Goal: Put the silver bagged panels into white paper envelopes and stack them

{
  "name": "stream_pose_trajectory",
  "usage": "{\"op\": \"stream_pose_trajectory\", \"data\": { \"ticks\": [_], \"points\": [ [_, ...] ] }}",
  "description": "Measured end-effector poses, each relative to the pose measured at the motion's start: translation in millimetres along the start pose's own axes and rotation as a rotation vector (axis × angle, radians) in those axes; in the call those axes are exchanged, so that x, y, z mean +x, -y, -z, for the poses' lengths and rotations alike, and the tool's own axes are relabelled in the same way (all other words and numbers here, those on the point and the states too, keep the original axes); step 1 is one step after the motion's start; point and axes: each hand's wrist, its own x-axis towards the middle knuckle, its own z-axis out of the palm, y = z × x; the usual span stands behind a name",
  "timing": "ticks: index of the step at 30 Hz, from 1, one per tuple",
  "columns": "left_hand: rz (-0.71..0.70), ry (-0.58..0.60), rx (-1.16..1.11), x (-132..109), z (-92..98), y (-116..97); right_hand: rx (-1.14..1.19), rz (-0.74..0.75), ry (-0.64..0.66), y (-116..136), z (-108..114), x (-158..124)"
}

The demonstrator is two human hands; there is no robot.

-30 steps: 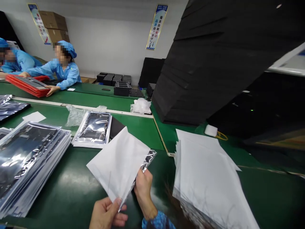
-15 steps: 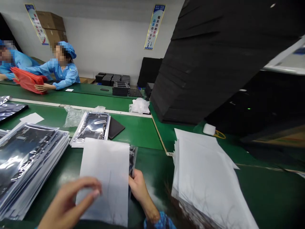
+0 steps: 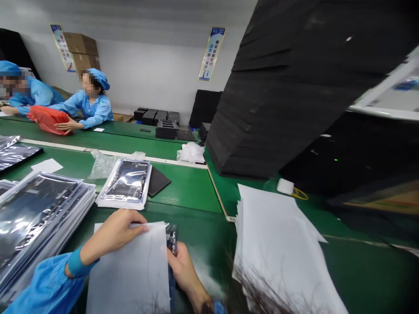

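Green bench matting (image 3: pixel 209 257) fills the foreground, and a white sheet (image 3: pixel 129 272) lies tilted across it just below the head camera. The left hand (image 3: pixel 111 231), in a blue sleeve (image 3: pixel 42 288) with a teal cuff, lies across the sheet's upper edge, fingers extended and together, gripping nothing that can be made out. The right hand (image 3: pixel 183 266) is closed around a narrow, upright silvery anti-static bag (image 3: pixel 172 237), which stands just beside the sheet's right edge, partly behind it. To the left sits a tall stack of foil bags (image 3: pixel 36 218); to the right, a thick pile of white sheets (image 3: pixel 278 257). Farther on, a single foil bag on white backing (image 3: pixel 126 181) lies beside a dark flat pad (image 3: pixel 159 181) and crumpled clear plastic (image 3: pixel 103 165). Beyond the next bench edge, two co-workers (image 3: pixel 93 100) in blue caps and gowns handle a red-orange stack (image 3: pixel 49 120) — black trays (image 3: pixel 166 129) sit along the far wall, and a huge black foam stack (image 3: pixel 281 96) looms at the right.
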Motion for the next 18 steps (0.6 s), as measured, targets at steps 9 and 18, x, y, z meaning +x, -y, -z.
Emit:
{"op": "stream_pose_trajectory", "data": {
  "ticks": [9, 18],
  "points": [
    [0.140, 0.296, -0.072, 13, -17.9, -7, 0.023, -0.138, 0.325, 6, -11, -6],
    [0.042, 0.191, 0.106, 2, -45.9, -11, -0.004, -0.167, 0.463, 6, -9, -8]
  ]
}}
